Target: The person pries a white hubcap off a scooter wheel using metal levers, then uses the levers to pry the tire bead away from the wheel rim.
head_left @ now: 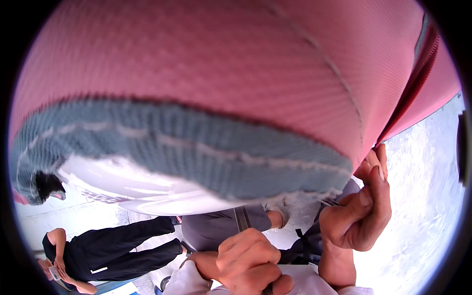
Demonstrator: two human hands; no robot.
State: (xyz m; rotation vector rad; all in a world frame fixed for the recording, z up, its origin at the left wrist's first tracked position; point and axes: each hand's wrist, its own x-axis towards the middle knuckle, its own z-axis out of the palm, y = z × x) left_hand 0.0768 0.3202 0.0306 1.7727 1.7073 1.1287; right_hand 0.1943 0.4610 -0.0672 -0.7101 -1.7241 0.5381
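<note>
A large piece of pink ribbed fabric [221,64] fills the upper view very close up. It has a grey stitched border [196,150] and a dark red zipper [418,78] running down its right side. My right hand [361,211] is at the lower end of the zipper, its fingers bent and closed on the fabric edge there. Lower and to the left, my left hand [250,260] is closed in a fist. A grey strap [241,217] runs down into that fist. Below the border shows a glossy white surface [132,182]; the fabric hides most of it.
Another person [93,250] in dark clothes stands at the lower left, holding a small light object [54,273]. My grey-clad leg [206,228] and a foot [277,218] show between the hands and the fabric. Bright pale ground [418,206] spreads at right.
</note>
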